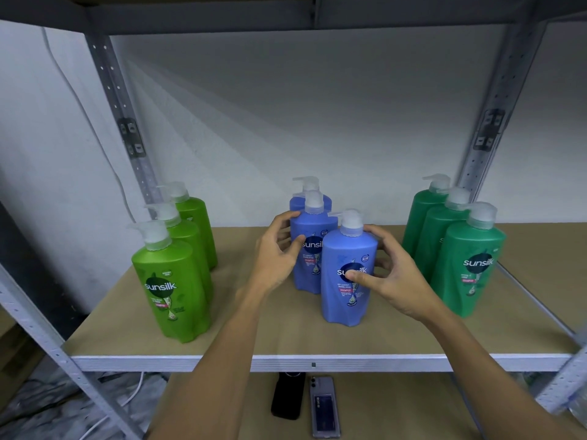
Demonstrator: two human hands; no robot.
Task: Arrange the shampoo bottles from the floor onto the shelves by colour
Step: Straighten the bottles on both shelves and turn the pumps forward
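Both hands reach onto the shelf (286, 341), a flat brown board with a white front edge. Right hand (389, 274) curls round the front blue bottle (347, 281), thumb on its label; left hand (276, 252) has loosely bent fingers at the second blue bottle (309, 249), though whether it grips I cannot tell. Smooth plastic pump bottles with clear caps stand in rows: three lime green (171, 290) at nine o'clock, three blue in the middle, three dark green (467, 268) at three o'clock. Two phones (324, 408) lie on the lower board at six o'clock.

Satin-sheen plastic shampoo bottles (347, 274), matt brown board shelf (286, 338), perforated grey metal uprights (117, 90).
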